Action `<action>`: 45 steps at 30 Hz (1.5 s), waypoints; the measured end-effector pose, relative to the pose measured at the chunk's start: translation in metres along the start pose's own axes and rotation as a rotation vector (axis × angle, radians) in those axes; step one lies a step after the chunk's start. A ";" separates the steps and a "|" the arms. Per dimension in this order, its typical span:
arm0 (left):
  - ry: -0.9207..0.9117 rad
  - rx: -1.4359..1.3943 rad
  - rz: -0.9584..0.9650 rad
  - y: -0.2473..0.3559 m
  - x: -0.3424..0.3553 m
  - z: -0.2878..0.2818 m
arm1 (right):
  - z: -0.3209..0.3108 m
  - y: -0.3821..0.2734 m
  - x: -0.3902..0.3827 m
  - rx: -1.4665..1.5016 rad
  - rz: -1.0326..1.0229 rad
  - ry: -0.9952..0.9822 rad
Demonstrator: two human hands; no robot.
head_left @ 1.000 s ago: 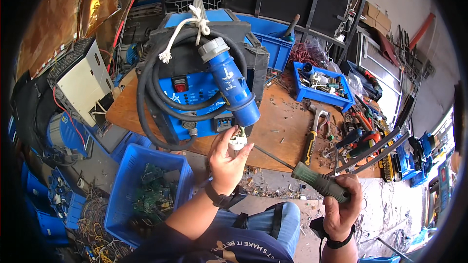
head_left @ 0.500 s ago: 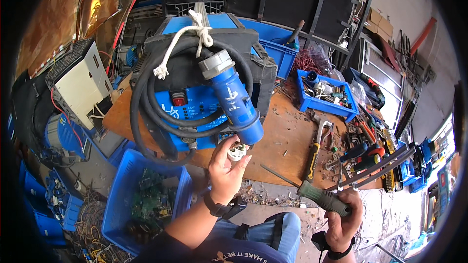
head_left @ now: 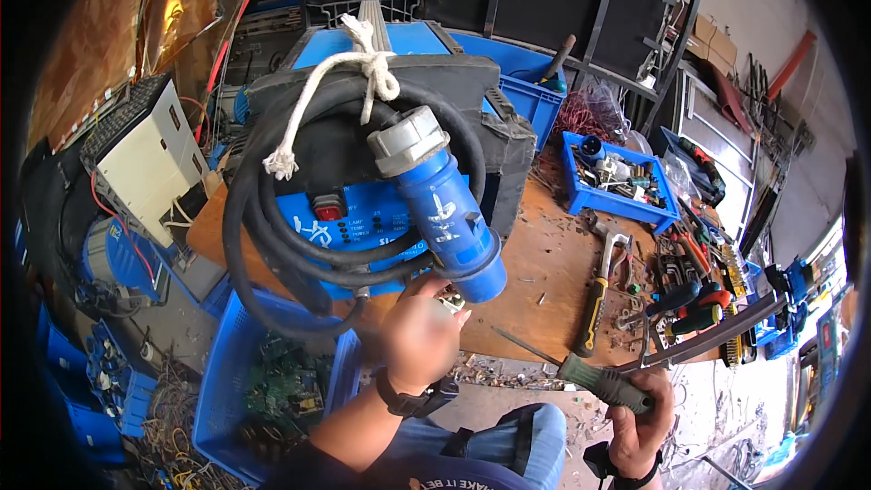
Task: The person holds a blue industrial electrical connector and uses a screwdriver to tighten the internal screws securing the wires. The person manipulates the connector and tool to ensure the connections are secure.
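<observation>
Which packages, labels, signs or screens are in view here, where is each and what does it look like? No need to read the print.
Control panel: front of the blue machine on the bench, blue strip with white markings and a red switch.
Marking on the blue plug: white print on its barrel, above the left hand.
Cardboard boxes: upper right on the shelving, brown, stacked.
Grey-white metal case: left, rectangular, vented top.
No lit screen visible.

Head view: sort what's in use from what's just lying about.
In use:
- left hand on small white part
- right hand gripping green-handled screwdriver
- blue machine with coiled black cable

Lying about:
- yellow-handled claw hammer
- blue plastic parts bin
</observation>
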State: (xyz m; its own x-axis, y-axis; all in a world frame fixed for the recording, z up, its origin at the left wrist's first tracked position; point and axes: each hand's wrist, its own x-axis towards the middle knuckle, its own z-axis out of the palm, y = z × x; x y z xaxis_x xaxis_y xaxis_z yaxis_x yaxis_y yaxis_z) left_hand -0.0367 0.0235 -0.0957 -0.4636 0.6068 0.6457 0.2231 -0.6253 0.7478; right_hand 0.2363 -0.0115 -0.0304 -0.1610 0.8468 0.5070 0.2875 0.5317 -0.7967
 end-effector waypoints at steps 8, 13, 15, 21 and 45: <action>-0.064 0.253 0.188 0.008 0.015 -0.009 | 0.001 0.005 0.004 -0.039 0.006 -0.031; -0.041 0.199 0.206 0.005 0.014 -0.007 | 0.007 0.003 0.005 0.002 0.024 -0.002; -0.032 0.196 0.186 0.004 0.011 -0.007 | 0.007 0.003 0.006 -0.028 0.003 -0.009; -0.050 0.215 0.157 0.008 0.011 -0.006 | 0.003 0.000 0.007 -0.125 -0.038 -0.034; -0.208 -0.517 -0.416 0.026 -0.001 0.004 | -0.008 -0.004 -0.009 -0.007 0.044 0.026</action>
State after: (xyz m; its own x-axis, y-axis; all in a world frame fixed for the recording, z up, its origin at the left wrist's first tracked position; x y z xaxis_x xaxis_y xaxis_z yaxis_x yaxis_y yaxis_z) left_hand -0.0273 0.0086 -0.0768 -0.2369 0.8957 0.3762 -0.3986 -0.4428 0.8032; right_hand 0.2436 -0.0215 -0.0289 -0.1237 0.8684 0.4802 0.3000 0.4940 -0.8161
